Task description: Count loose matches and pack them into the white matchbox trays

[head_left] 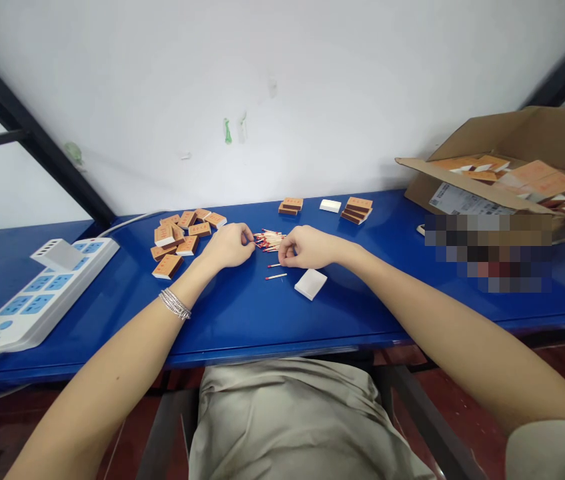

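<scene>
Our left hand [227, 245] and right hand [309, 247] curl nearly shut beside loose red-tipped matches [268, 241]. We cannot tell if either grips one.

Loose matches [268, 241] bar the path between left hand [227, 245] and right hand [309, 247] (white box [311, 284] close by).

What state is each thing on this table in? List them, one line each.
left hand, fingertips at the match pile
right hand, curled, fingers at the pile's other side
match pile, loose, heaped
two single matches, lying apart from the pile
white box, lying flat
orange matchboxes, scattered
cardboard carton, flaps open, packets inside
power strip, lying flat, cable trailing off
</scene>
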Action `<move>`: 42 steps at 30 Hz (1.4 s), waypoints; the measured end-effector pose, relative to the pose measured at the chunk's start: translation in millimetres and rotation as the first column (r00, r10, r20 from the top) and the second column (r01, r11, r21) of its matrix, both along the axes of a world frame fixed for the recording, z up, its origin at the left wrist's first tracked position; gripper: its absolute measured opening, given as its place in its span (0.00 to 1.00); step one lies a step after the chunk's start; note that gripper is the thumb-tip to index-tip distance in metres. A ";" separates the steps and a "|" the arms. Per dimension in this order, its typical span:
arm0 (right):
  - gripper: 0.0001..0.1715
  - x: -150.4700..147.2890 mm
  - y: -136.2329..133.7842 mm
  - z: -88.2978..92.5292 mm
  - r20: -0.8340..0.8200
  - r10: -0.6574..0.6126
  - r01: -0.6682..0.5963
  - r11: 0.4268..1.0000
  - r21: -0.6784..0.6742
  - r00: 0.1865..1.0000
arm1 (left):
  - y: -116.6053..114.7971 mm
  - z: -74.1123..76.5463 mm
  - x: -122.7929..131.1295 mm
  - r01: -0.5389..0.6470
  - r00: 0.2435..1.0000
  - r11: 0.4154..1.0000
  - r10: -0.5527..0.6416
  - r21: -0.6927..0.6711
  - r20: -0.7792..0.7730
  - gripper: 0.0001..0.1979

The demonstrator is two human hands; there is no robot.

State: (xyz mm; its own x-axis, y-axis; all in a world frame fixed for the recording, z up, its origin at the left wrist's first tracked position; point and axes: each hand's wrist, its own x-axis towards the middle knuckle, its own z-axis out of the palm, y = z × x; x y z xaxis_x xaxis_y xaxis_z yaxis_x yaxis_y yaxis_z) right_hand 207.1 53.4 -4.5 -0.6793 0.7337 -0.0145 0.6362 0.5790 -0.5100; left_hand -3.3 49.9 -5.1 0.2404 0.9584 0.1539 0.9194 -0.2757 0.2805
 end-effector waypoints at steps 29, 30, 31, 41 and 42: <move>0.09 -4.0 -1.8 -5.0 -0.013 0.028 -0.027 0.994 0.103 1.000 | 0.0 -1.0 1.2 -0.004 1.000 1.000 0.005 -0.018 0.009 0.08; 0.09 -4.3 -4.1 -3.0 -0.008 0.057 -0.056 0.995 0.081 0.998 | 0.0 -1.1 1.1 -0.004 1.000 1.000 0.004 -0.020 0.011 0.08; 0.09 -4.8 -6.2 -1.3 -0.008 0.077 -0.077 0.995 0.062 0.997 | 0.1 -1.2 1.0 -0.005 1.000 1.000 0.005 -0.020 0.011 0.08; 0.12 1.9 4.4 -0.1 -0.040 -0.136 0.140 0.981 0.136 0.990 | 1.3 -2.8 -0.4 0.000 1.000 1.000 0.000 -0.010 -0.003 0.09; 0.13 3.6 7.4 -1.6 -0.029 -0.172 0.175 0.969 0.172 0.985 | 1.1 -2.6 -0.2 0.000 1.000 1.000 0.000 -0.013 -0.002 0.09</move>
State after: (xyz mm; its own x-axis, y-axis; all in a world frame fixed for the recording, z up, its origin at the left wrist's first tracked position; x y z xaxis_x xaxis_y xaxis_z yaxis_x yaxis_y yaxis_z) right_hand 210.7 60.8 -6.1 -0.5406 0.8310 0.1316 0.7286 0.5406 -0.4207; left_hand -3.5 51.0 -7.7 0.2410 0.9602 0.1409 0.9199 -0.2723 0.2823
